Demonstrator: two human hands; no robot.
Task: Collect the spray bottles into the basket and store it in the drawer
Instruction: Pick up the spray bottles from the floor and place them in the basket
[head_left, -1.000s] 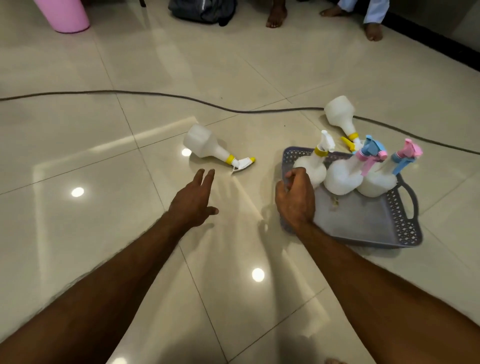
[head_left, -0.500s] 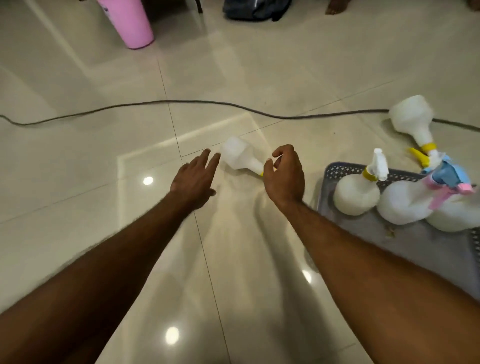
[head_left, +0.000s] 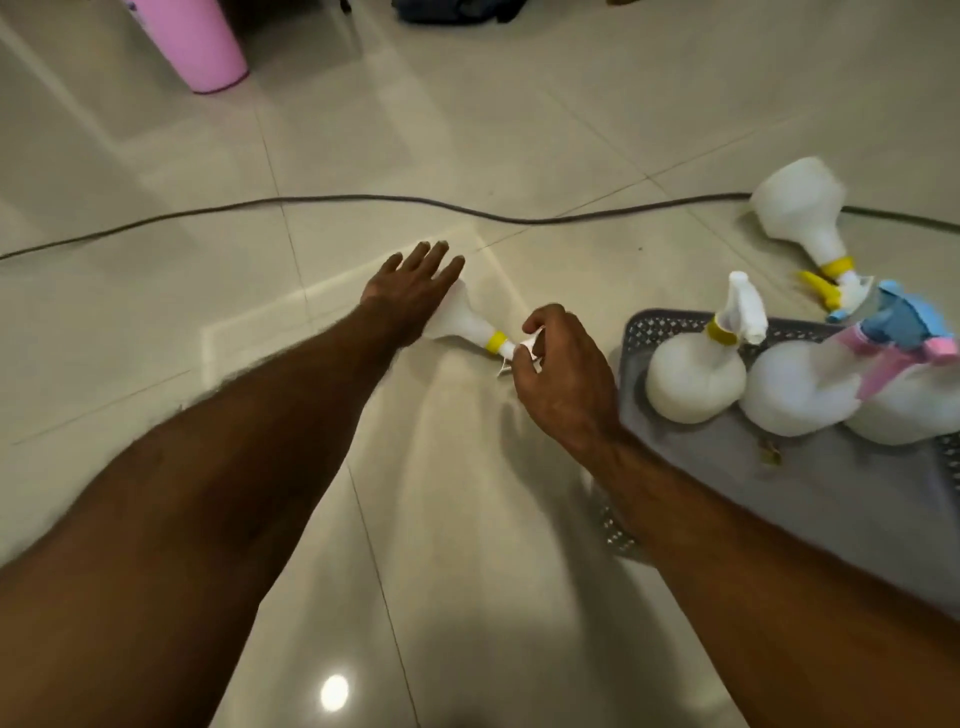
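Careful: your right hand (head_left: 563, 374) fingers pinch only trigger head of bottle (head_left: 465, 325) lying on floor, at 9 o'clock of basket (head_left: 810, 483). Left hand (head_left: 415, 288) lies flat and open on its body, no grip. Lift by head alone: bottle may swing, slip, knock those inside. Basket holds three upright bottles. Second bottle (head_left: 802, 218) lies at basket's 12 o'clock, across cable (head_left: 363, 200).

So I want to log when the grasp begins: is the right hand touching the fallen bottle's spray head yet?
Touching. The head view shows the right hand with its fingers curled around the white spray head of the fallen bottle, no gap visible.
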